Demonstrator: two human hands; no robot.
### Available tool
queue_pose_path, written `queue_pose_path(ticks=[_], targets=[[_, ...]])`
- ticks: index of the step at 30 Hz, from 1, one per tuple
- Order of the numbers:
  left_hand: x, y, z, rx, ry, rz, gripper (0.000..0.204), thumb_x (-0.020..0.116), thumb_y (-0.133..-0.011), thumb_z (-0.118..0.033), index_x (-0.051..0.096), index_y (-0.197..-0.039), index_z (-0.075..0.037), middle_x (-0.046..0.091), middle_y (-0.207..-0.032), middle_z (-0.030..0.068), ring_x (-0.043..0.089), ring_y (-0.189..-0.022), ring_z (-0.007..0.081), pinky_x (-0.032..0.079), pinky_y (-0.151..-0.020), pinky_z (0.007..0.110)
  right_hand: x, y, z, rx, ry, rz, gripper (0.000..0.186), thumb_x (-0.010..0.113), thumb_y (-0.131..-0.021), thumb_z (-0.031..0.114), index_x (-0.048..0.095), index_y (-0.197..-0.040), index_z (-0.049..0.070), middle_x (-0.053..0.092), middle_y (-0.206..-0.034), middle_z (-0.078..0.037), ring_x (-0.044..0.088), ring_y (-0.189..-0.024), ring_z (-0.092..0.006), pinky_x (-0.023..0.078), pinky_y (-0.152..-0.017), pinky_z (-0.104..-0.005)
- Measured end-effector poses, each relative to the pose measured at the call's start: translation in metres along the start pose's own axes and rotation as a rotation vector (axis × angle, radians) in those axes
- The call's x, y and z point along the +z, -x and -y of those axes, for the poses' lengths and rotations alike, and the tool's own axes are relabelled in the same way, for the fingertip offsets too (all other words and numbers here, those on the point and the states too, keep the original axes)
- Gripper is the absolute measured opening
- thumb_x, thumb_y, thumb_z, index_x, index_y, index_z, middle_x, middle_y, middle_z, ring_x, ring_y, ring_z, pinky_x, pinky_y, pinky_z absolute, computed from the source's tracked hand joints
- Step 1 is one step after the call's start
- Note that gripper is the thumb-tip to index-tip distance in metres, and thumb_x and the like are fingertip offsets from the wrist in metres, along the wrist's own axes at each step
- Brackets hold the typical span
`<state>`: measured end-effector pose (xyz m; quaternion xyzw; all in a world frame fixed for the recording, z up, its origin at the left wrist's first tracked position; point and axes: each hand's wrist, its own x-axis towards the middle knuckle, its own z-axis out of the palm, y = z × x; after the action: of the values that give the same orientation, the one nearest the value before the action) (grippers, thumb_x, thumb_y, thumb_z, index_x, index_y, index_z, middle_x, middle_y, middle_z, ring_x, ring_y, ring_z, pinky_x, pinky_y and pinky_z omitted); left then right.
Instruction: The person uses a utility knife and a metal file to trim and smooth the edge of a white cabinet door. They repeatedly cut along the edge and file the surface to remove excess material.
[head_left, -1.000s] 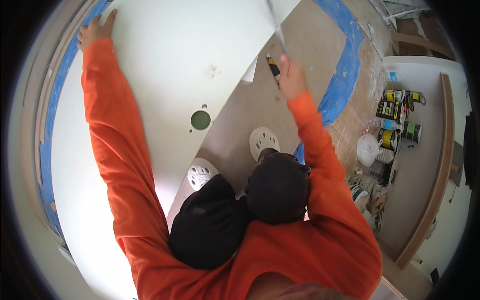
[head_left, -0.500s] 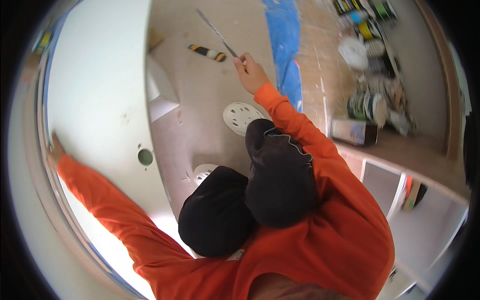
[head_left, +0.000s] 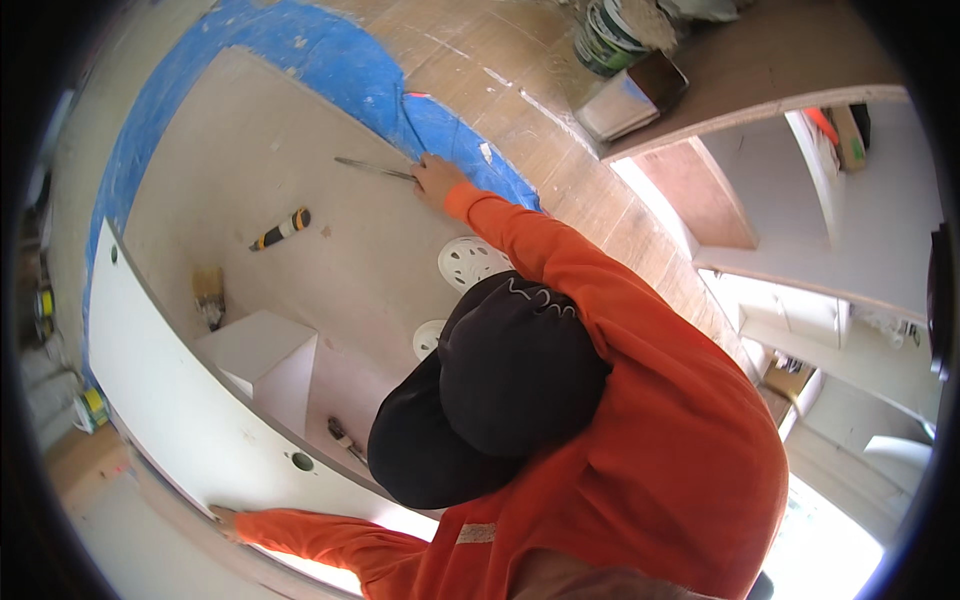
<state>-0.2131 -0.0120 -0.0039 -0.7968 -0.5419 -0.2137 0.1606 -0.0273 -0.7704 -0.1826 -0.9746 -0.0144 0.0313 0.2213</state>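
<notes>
My right hand (head_left: 432, 182) is closed round a long, thin metal blade tool (head_left: 372, 166) near the blue-taped edge of the grey board (head_left: 235, 130). My left hand (head_left: 225, 520) grips the outer edge of a curved-looking white panel (head_left: 180, 380) with round cutouts, at the lower left. Beside the panel on the board lie a yellow-and-black handled tool (head_left: 280, 228), a wide brush (head_left: 208, 290), a white box or block (head_left: 270, 370) and a smaller dark brush (head_left: 345, 435). My feet in white perforated clogs (head_left: 470, 262) rest on the board.
Blue plastic sheeting (head_left: 330, 55) borders the board on tiled floor (head_left: 510, 50). At the upper right, a plywood shelf (head_left: 760, 70) carries a bucket (head_left: 605, 30) and rectangular tin (head_left: 630, 95), above open cabinets (head_left: 770, 190). Cans (head_left: 92, 410) and clutter line the left.
My view has swung round and the white panel now appears lower left, tilted up from the board, uncovering brushes and the box. The blade tool in my right hand has turned nearly horizontal.
</notes>
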Motion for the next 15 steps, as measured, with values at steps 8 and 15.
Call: queue_pose_path(ticks=[8,15], targets=[[0.000,0.071,-0.026,0.292,0.022,0.125,0.055,0.046,-0.086,-0.061,0.065,-0.119,-0.021,0.064,-0.121,0.0063,0.062,-0.102,0.0275,0.049,-0.091,0.045,-0.003,0.007,0.011,-0.006,-0.061,-0.071,0.026,0.061,-0.082,0.017,0.058,-0.106,0.005,0.057,-0.111,-0.014,0.055,-0.107,-0.0326,0.046,-0.086,-0.0468],[0.019,0.077,-0.033,0.352,-0.070,0.231,0.052,0.046,-0.089,-0.056,0.059,-0.125,-0.021,0.060,-0.125,0.0039,0.059,-0.108,0.0234,0.047,-0.095,0.044,-0.056,0.093,-0.021,0.133,-0.313,-0.145,0.044,0.052,-0.083,0.003,0.051,-0.127,0.005,0.059,-0.116,-0.016,0.058,-0.109,-0.0327,0.047,-0.092,-0.0414]])
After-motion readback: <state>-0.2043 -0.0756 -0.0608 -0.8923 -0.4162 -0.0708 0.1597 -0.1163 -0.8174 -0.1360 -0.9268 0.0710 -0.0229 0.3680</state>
